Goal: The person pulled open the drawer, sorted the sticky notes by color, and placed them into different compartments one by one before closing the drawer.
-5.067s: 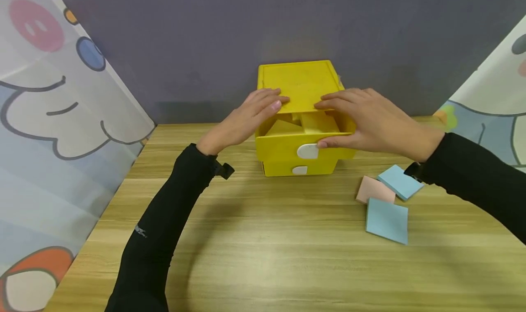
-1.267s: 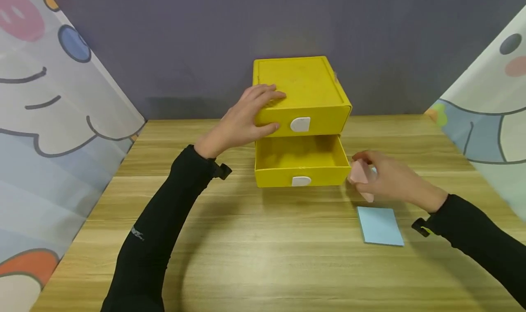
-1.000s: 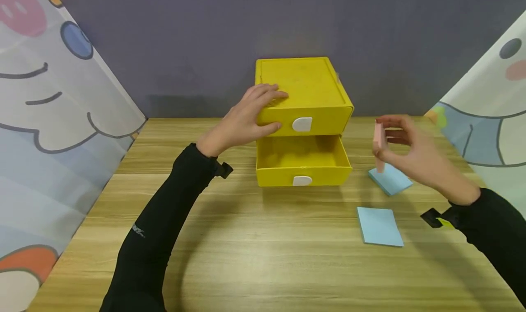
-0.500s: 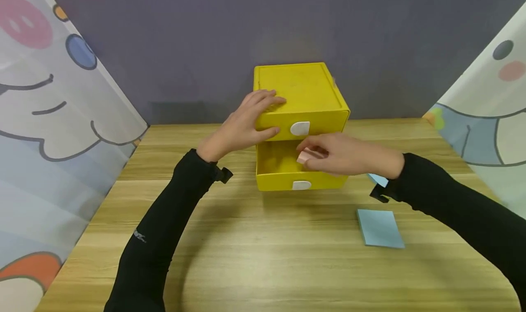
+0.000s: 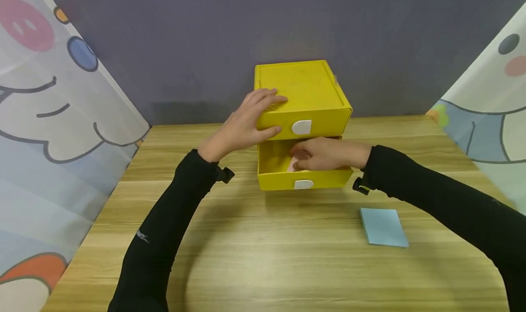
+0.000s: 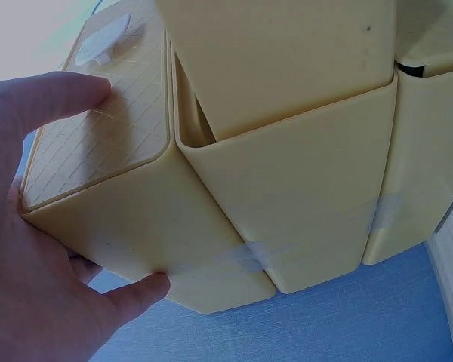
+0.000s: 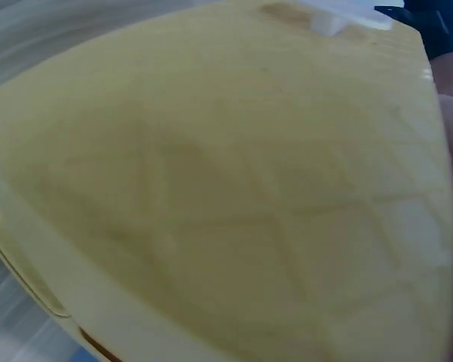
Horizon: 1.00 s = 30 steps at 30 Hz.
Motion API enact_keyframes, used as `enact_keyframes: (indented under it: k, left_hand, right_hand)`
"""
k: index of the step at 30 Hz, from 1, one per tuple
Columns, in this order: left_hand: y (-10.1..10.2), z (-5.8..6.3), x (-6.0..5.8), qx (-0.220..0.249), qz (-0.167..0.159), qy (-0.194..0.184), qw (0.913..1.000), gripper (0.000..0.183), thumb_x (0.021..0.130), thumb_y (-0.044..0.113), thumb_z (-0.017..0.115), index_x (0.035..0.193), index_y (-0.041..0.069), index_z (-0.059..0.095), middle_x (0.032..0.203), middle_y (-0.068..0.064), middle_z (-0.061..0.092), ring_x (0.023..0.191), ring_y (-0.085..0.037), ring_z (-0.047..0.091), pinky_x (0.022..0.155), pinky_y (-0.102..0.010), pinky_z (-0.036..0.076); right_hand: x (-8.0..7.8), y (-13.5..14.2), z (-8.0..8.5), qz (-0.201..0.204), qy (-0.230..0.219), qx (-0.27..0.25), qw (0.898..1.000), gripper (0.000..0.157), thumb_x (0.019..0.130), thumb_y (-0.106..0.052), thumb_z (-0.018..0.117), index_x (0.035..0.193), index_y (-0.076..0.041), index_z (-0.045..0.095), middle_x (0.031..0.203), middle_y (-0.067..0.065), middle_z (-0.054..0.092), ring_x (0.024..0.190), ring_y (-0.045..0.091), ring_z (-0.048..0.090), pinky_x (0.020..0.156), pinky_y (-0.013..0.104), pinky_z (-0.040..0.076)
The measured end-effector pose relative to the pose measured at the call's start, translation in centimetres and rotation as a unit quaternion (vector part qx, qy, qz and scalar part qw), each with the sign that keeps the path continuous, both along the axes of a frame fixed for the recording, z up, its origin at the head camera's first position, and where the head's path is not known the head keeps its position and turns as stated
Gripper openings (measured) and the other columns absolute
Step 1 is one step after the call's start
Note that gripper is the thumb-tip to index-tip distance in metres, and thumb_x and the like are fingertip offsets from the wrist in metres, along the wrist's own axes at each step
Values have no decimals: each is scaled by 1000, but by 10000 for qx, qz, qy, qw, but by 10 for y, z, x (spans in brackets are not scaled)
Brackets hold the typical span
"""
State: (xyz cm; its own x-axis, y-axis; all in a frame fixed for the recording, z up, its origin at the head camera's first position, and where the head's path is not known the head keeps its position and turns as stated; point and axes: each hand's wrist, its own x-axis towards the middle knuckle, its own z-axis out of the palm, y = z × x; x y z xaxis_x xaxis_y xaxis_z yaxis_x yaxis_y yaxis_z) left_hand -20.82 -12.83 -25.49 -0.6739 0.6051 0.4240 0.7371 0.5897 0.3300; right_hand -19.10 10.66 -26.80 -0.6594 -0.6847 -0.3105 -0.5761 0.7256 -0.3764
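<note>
A yellow two-drawer box (image 5: 297, 81) stands against the dark wall, its upper drawer (image 5: 324, 122) pushed in and its lower drawer (image 5: 277, 182) pulled out. My left hand (image 5: 242, 124) rests on the box's upper left corner, fingers on top and thumb against the upper drawer's front. In the left wrist view, those fingers (image 6: 140, 294) lie fairly straight on the box. Inside the lower drawer, my right hand (image 5: 324, 153) pinches a pink sticky note pad (image 5: 292, 164), mostly covered by the fingers. The right wrist view is filled by a blurred yellow drawer front (image 7: 234, 211).
One light blue sticky note pad (image 5: 384, 227) lies on the wooden table (image 5: 255, 257), right of the box and nearer me. My right sleeve (image 5: 431, 188) crosses above the table. Cartoon-print panels (image 5: 78, 166) flank both sides.
Earlier the upper drawer was pulled out; it is now in and the lower one out. My right hand carried the pink pad from the table into the lower drawer. Another blue pad is now hidden.
</note>
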Motion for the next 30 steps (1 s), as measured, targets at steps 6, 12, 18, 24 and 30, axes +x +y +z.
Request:
enact_keyframes:
  k: [6,12,18,24,30]
  left_hand:
    - [1,2,1,-34,-7,16,10000,56,89,39,60,139,21,44,151,-8,33,138,-14,17,109,-52,33]
    - [2,7,0,-63,32,21,10000,56,89,40,61,139,21,44,151,-8,33,138,-14,17,111,-50,31]
    - [2,6,0,-61,-8,-18,10000,56,89,40,60,139,20,43,152,-8,32,139,-15,16,112,-49,28]
    - [1,1,1,-31,37,-91,9999,56,90,39,59,139,20,43,152,-9,31,139,-15,15,111,-52,29]
    - [1,0,0,-1,-6,-6,10000,55,90,39,59,139,20,44,152,-9,32,138,-15,17,110,-51,30]
  right_hand:
    - [21,11,11,71,727,-500,9961,46,94,-42,51,128,-11,57,125,6,61,109,21,54,94,47,47]
    - [57,23,18,379,2460,-1418,9581,22,91,-34,60,106,-20,68,107,-5,66,93,11,58,79,37,52]
    - [88,29,0,1501,2189,-1460,9530,12,91,-32,59,101,-30,65,94,-18,63,81,-3,54,67,25,52]
    - [89,27,-25,1683,1541,-815,9702,31,93,-36,56,121,-23,59,115,-9,63,96,3,56,81,31,54]
    - [69,22,-38,1803,2191,-914,9545,33,91,-30,60,122,-18,58,111,-6,62,86,7,58,75,30,55]
